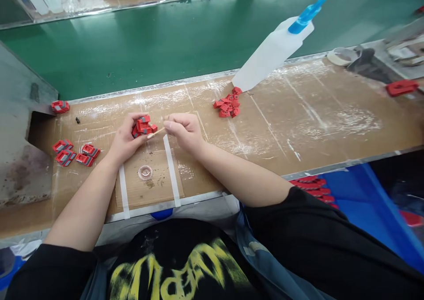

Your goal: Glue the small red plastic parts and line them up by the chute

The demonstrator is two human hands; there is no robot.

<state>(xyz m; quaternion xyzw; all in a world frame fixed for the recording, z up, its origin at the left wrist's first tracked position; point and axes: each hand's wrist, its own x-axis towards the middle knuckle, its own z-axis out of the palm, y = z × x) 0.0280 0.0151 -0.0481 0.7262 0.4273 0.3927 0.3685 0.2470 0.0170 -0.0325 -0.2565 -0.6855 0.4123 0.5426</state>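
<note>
My left hand (pixel 125 139) is closed around several small red-and-grey plastic parts (pixel 143 125). My right hand (pixel 186 131) pinches a thin cotton swab (pixel 157 133). Its pale tip points left, close to the parts and my left thumb; whether it touches them I cannot tell. Below the hands, a small clear round dish (pixel 145 172) sits on a cardboard piece (pixel 134 194) taped down with white strips. Dark wet spots mark the cardboard around the dish.
Red-and-grey parts (pixel 65 157) lie at the left, and a heap of red pieces (pixel 228 103) lies right of my hands. A white bottle (pixel 270 55) with a blue nozzle stands behind the heap. A tape roll (pixel 342 56) is far right; a blue bin (pixel 351 207) sits below the table edge.
</note>
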